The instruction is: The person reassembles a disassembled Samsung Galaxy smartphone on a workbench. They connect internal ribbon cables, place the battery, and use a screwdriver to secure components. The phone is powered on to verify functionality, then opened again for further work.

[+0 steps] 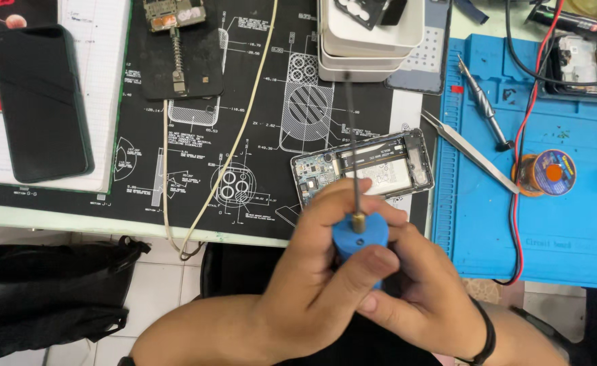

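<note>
Setting: white desk edge over a tiled floor, with a black printed work mat (258, 135) and a blue silicone mat (556, 224) beside it.
Left hand (312, 271): nearest the camera, closed around the blue screwdriver handle (359, 236), thumb across its front.
Right hand (420, 285): wrapped on the same handle from the other side, fingers touching the left hand's.
Tool axis: thin shaft (352, 146) runs straight away from the hands, up the picture.
Opened phone (363, 168): just beyond both hands, lying crosswise under the shaft; whether the tip touches it cannot be told.
Farther off: tweezers (471, 152), solder-wick spool (545, 173), stacked white trays (369, 41), black phone (39, 102).
</note>
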